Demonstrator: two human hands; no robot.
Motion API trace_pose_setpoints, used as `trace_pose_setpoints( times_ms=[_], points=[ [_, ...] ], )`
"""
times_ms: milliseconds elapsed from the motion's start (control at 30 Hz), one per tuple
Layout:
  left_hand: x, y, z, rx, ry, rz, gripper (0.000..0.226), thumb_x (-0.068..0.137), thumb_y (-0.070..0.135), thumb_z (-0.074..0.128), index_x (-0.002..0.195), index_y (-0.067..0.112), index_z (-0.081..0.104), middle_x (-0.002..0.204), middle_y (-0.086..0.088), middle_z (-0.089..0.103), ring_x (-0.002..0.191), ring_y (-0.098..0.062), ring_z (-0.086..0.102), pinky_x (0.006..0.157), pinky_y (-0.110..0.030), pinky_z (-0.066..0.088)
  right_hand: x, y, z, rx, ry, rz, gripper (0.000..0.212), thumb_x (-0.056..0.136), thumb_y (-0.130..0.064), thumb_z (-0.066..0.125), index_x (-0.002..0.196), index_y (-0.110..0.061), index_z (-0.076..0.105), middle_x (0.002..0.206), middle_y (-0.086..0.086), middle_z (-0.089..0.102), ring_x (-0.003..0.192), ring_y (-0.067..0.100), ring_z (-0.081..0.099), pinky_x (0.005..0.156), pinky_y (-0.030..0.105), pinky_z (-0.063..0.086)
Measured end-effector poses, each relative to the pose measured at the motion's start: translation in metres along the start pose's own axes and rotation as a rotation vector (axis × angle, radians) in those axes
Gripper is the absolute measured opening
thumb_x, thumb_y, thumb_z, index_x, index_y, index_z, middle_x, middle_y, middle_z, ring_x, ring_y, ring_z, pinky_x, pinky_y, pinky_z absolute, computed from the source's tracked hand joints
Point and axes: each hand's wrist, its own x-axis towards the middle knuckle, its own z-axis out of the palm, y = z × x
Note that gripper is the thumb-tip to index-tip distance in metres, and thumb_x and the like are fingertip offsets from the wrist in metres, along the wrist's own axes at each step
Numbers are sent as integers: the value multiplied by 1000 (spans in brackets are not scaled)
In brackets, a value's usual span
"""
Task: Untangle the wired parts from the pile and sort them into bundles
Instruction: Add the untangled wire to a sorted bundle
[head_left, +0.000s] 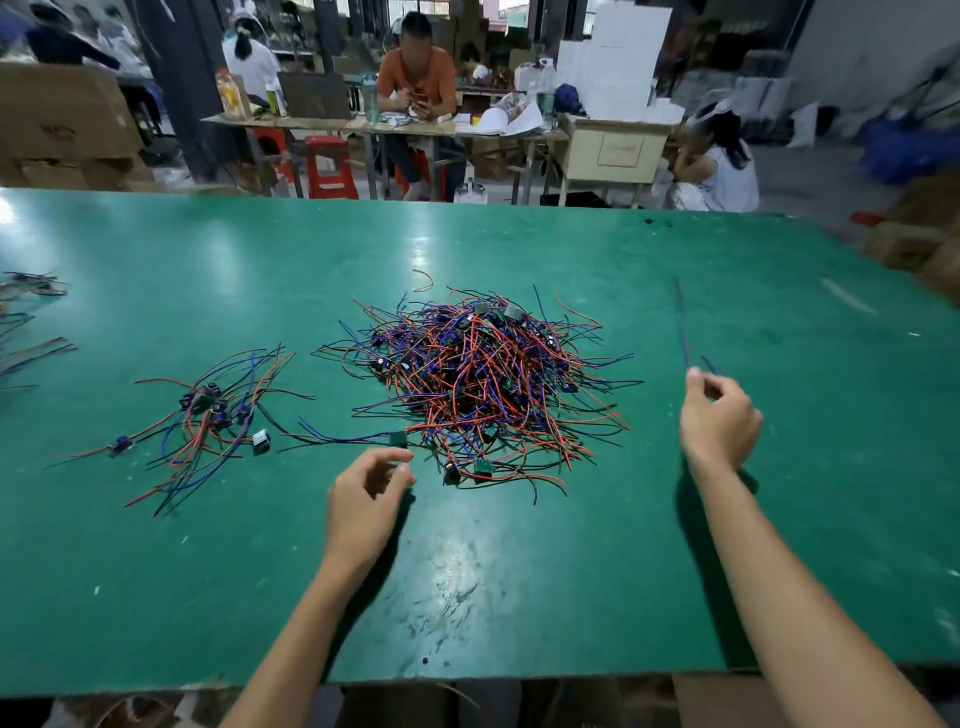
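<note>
1. Green desk, worn and scuffed, glare streak down the middle.
2. Pile of tangled red, blue and black wired parts at desk centre; small green boards and dark parts mixed in.
3. Bundle left of pile, apart from it: fewer wires, fanned loosely, dark parts clustered near its middle.
4. One green board at pile's near-left edge, blue and black leads trailing left toward bundle.
5. Left hand above desk just near that board, fingers loosely curled, thumb and forefinger close together; nothing seen held.
6. Right hand raised right of pile, well clear of it, pinching a thin wire between thumb and fingertips.
7. Wire blurred, standing up and away from hand; dark with a bluish tint, exact colour unclear. Short blue end curling just beside fingers.
8. Single red wire scrap alone on desk just beyond pile.
9. More wires at far left desk edge, blurred, partly cut off by frame.
10. Both forearms bare, reaching in from near edge.
11. Background: person in orange shirt seated at far table, red stools beneath, cardboard boxes at left, seated person in white at right.
</note>
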Motion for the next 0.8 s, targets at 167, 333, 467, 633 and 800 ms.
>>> trace_pose_setpoints(
  times_ms=[167, 333, 467, 633, 800],
  points=[
    [2, -10, -5, -41, 16, -44, 24, 94, 12, 66, 90, 35, 71, 78, 1, 74, 74, -13, 71, 78, -42, 59, 10, 46, 15, -394, -80, -12, 43, 90, -33, 71, 127, -14, 63, 145, 18, 45, 135, 36, 35, 109, 45, 28],
    [2, -11, -5, -57, 8, -70, 24, 93, 10, 65, 90, 32, 72, 76, -1, 74, 73, -16, 70, 79, -46, 58, 20, 45, 18, -418, -104, 51, 59, 94, -35, 65, 143, -8, 47, 154, 23, 39, 143, 38, 29, 115, 50, 22],
    [3, -12, -4, -83, 9, -78, 23, 92, 8, 65, 90, 29, 73, 74, -3, 73, 70, -15, 69, 78, -46, 58, 28, 38, 19, -429, -253, -81, 32, 97, -11, 54, 127, -2, 59, 125, 27, 61, 122, 42, 51, 95, 46, 45],
    [3, -12, -3, -91, 18, -83, 27, 92, 7, 64, 88, 32, 73, 73, -3, 73, 69, -13, 69, 73, -39, 58, 14, 7, 31, -397, -219, -225, 39, 93, -11, 55, 131, -13, 62, 130, 16, 63, 125, 35, 48, 101, 42, 40],
    [4, -10, -3, -85, 13, -84, 27, 93, 6, 64, 87, 31, 73, 73, -4, 73, 68, -13, 68, 72, -36, 57, -14, -30, 64, -380, -579, -352, 36, 98, -38, 63, 129, -20, 68, 124, 6, 71, 116, 28, 64, 99, 38, 50]
  ],
)
